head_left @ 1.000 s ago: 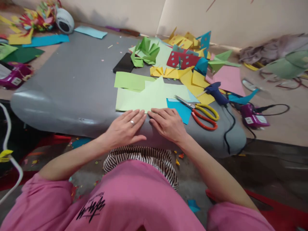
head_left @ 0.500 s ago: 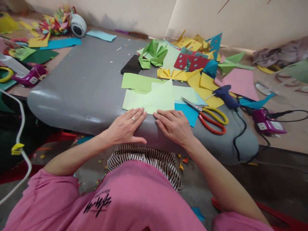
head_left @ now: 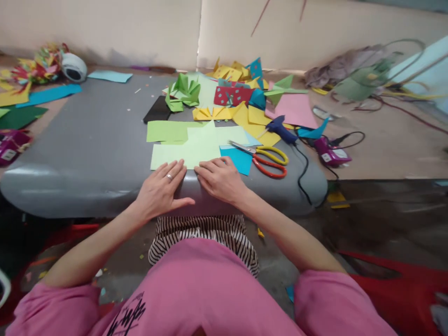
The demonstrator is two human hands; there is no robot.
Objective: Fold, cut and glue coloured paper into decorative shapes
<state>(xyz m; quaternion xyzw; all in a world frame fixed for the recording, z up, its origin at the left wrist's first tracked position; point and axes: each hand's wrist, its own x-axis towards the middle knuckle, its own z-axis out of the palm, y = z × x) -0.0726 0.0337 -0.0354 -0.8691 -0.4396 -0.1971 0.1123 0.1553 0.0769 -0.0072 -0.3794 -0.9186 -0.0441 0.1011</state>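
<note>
A pale green sheet of paper (head_left: 182,154) lies on the grey mat (head_left: 98,135) near its front edge. My left hand (head_left: 163,186) rests flat on the sheet's lower edge, fingers stretched out, a ring on one finger and the thumb pointing right. Just to its right, my right hand (head_left: 221,179) presses the same edge with its fingertips, the fingers extended and slightly bent. A brighter green strip (head_left: 168,131) lies behind the sheet. Blue paper (head_left: 238,161) is partly under the scissors (head_left: 259,153), to the right of my right hand.
A black phone (head_left: 157,110) and folded green paper (head_left: 184,92) lie farther back. Yellow paper (head_left: 257,116), a blue glue gun (head_left: 283,129) with its cord and a purple power block (head_left: 332,151) are on the right. A white tape roll (head_left: 73,67) stands back left.
The camera view has turned to the right, so the tabletop items appear farther left. My right hand's fingers look a little more bent on the sheet's edge; my left hand remains flat.
</note>
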